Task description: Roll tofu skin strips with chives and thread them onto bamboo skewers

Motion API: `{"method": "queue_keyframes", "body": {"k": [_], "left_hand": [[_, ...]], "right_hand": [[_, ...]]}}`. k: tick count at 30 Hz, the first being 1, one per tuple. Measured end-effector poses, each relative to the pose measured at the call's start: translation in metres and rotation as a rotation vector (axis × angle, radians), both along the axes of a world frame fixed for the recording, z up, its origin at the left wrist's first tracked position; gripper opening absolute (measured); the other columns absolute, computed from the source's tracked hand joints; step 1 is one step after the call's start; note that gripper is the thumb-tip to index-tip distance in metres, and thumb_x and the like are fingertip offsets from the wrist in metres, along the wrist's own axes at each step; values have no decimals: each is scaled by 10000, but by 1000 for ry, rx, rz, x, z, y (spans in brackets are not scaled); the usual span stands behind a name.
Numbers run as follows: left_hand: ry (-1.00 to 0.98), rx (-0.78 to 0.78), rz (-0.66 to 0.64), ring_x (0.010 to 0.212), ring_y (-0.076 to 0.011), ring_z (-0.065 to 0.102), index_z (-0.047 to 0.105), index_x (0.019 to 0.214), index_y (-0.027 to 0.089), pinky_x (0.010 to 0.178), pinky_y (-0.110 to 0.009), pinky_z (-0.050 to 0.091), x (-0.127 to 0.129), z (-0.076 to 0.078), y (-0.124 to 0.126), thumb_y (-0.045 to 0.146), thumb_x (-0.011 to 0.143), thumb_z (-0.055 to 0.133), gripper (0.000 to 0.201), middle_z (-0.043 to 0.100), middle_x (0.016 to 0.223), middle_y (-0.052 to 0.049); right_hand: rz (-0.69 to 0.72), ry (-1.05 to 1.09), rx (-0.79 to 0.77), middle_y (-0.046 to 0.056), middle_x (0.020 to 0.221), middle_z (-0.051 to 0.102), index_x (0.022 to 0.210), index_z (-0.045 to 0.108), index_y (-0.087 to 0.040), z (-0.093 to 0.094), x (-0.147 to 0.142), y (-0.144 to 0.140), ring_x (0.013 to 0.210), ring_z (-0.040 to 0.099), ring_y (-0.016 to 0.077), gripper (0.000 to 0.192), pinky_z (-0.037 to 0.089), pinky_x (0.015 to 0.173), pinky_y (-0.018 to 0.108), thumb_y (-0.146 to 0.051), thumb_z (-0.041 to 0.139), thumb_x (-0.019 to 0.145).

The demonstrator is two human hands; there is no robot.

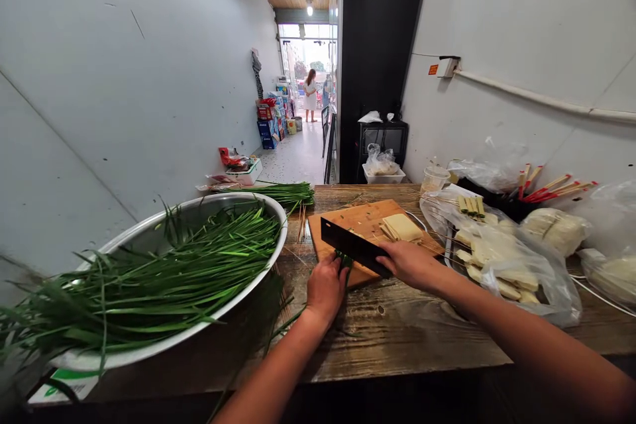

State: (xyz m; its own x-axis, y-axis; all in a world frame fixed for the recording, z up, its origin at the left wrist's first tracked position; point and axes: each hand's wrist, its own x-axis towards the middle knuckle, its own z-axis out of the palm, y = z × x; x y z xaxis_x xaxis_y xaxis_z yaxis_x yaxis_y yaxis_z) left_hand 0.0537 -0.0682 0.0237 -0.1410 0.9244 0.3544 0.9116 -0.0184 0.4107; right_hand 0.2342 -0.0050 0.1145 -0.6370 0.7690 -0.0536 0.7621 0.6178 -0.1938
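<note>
My left hand (325, 288) is closed on a small bunch of green chives (344, 264) at the near edge of a wooden cutting board (360, 220). My right hand (410, 264) grips the handle of a dark cleaver (350, 246), whose blade lies across the chives just past my left fingers. A stack of pale tofu sheets (401, 227) rests on the board's far right part.
A big metal basin (163, 228) heaped with chives sits at the left. More chives (283, 193) lie behind the board. Bags of tofu pieces (511, 265), skewers (551, 189) and a plastic cup (434, 179) crowd the right. A person (311, 94) stands far down the corridor.
</note>
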Motion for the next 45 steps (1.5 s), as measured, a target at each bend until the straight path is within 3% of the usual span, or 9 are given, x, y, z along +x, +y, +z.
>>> {"method": "queue_keyframes", "body": {"k": [7,22,45], "left_hand": [[14,-23,30,1064,-204,563,635,1043,145,935,-313,443,0,-5,2,215,848,494,251,593,1197,-85],[81,-64,5,993,-191,578,643,959,153,892,-306,446,1,1,0,218,855,467,214,620,1092,-82],[193,-109,15,1100,-199,541,643,1006,130,972,-307,408,0,-6,3,213,873,433,262,608,1163,-95]], "right_hand": [[26,-3,-3,101,956,678,1013,609,-165,2,0,0,876,627,216,239,383,665,250,-262,440,875],[-30,-104,-61,110,1011,664,1047,616,-179,14,-10,-5,928,615,216,260,388,719,250,-275,441,880],[43,-195,-26,183,1013,657,1014,632,-91,4,-27,16,936,625,259,308,435,704,270,-271,442,851]]}}
